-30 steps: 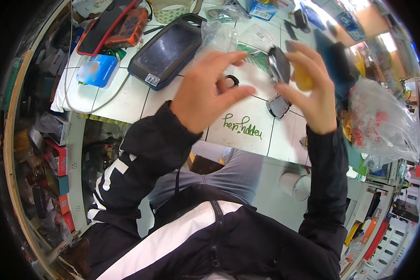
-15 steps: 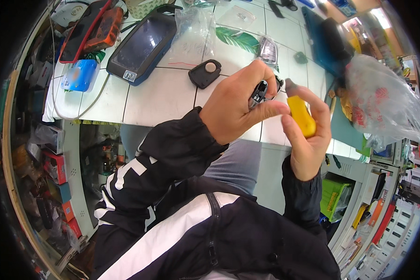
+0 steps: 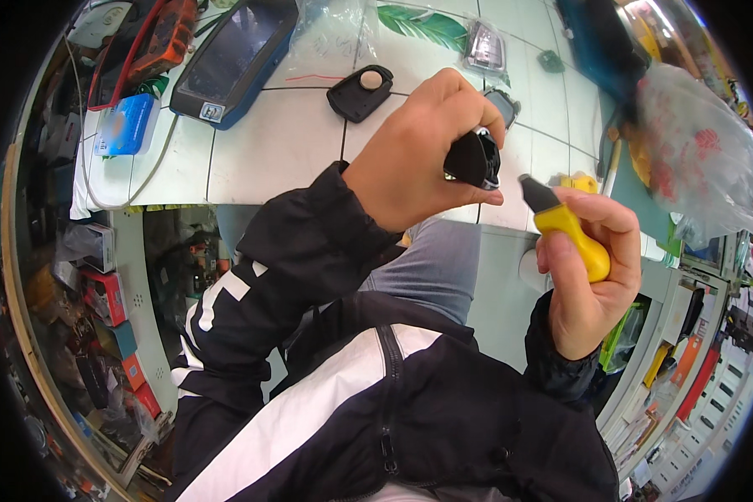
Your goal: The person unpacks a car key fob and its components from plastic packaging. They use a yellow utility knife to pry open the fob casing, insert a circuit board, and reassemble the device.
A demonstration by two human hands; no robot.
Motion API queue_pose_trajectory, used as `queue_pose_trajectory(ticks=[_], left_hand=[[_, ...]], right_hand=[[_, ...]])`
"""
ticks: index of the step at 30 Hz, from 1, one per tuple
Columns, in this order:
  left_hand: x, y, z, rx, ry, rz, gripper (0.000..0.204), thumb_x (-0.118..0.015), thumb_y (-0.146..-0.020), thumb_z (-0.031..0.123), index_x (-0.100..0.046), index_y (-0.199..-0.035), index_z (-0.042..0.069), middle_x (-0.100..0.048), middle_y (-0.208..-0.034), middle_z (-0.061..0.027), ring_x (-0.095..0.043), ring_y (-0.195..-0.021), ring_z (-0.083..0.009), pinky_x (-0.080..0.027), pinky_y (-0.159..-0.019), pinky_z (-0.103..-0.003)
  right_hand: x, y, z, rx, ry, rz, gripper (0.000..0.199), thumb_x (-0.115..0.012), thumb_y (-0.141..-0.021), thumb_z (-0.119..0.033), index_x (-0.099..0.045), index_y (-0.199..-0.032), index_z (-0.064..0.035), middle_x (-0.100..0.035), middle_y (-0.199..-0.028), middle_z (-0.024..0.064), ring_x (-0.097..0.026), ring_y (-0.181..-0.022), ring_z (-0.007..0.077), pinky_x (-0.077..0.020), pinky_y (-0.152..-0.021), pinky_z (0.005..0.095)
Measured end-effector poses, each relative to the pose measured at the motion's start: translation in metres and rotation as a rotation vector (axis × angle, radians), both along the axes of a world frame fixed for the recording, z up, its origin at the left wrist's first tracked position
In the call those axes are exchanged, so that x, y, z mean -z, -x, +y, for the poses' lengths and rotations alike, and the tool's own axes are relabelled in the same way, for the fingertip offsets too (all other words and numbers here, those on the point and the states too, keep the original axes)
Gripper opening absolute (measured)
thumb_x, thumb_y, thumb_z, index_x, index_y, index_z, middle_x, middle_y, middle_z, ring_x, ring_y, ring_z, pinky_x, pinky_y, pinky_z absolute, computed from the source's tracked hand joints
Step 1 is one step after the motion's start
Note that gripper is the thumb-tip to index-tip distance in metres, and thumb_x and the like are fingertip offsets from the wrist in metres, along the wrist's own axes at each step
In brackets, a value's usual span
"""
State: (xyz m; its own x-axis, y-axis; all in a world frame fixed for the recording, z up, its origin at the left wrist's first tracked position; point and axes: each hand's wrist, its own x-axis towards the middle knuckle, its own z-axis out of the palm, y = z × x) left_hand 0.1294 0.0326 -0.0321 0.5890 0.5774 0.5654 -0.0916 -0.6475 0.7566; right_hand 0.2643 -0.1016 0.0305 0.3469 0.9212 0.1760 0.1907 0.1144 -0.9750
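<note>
My left hand [image 3: 418, 146] is closed around a black key fob [image 3: 472, 159] with a shiny edge, held above the tiled tabletop. Its far side is hidden behind my fingers. Lower and to the right, my right hand [image 3: 602, 293] grips a stubby yellow-handled pry tool [image 3: 581, 241]. The tool's dark, flat tip points up and left toward the fob, with a gap between them. On the table left of my left hand lies a black fob shell [image 3: 351, 102] with a round coin battery [image 3: 371, 79] on it.
A blue-framed diagnostic tablet [image 3: 234, 67] lies at the far left, beside a blue-and-white box [image 3: 127, 125]. Beyond my hands is a clear-packed key case [image 3: 485, 46]. A translucent plastic bag [image 3: 699, 151] bulges at the right, and a small yellow object [image 3: 579, 182] sits behind my right hand.
My right hand has drawn away to the right and down with the pry tool. In my left hand the key fob has turned, showing more of its black face. The view has shifted slightly.
</note>
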Motion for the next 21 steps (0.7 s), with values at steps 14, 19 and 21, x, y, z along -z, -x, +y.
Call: queue_pose_trajectory(ticks=[14,19,21], left_hand=[[0.009,0.002,-0.008,0.011,0.098,0.168,0.031,-0.076,-0.064,0.003,-0.054,-0.086,0.005,-0.055,-0.075,-0.0053,-0.055,-0.064,-0.0154,-0.046,-0.061,-0.022],[0.013,0.001,-0.008,0.034,0.081,0.134,0.03,-0.073,-0.063,-0.001,-0.054,-0.085,0.004,-0.055,-0.078,-0.0069,-0.054,-0.066,-0.0177,-0.046,-0.062,-0.025],[0.012,0.001,-0.007,0.038,0.065,0.127,0.03,-0.072,-0.062,-0.002,-0.054,-0.085,0.004,-0.054,-0.078,-0.0073,-0.054,-0.066,-0.0189,-0.045,-0.061,-0.026]], right_hand=[[0.003,-0.008,0.009,-0.051,0.087,-0.313,0.024,-0.057,-0.078,0.005,-0.058,-0.102,0.0016,-0.062,-0.098,0.0088,-0.05,-0.066,0.0053,-0.0388,-0.06,0.0161],[0.003,-0.011,0.01,-0.09,0.104,-0.405,0.024,-0.058,-0.078,0.005,-0.059,-0.102,0.0012,-0.062,-0.097,0.0078,-0.053,-0.073,0.0059,-0.0397,-0.064,0.0158],[0.003,-0.012,0.01,-0.095,0.091,-0.417,0.024,-0.058,-0.078,0.005,-0.059,-0.102,0.0012,-0.062,-0.097,0.0073,-0.054,-0.078,0.0068,-0.0402,-0.068,0.0166]])
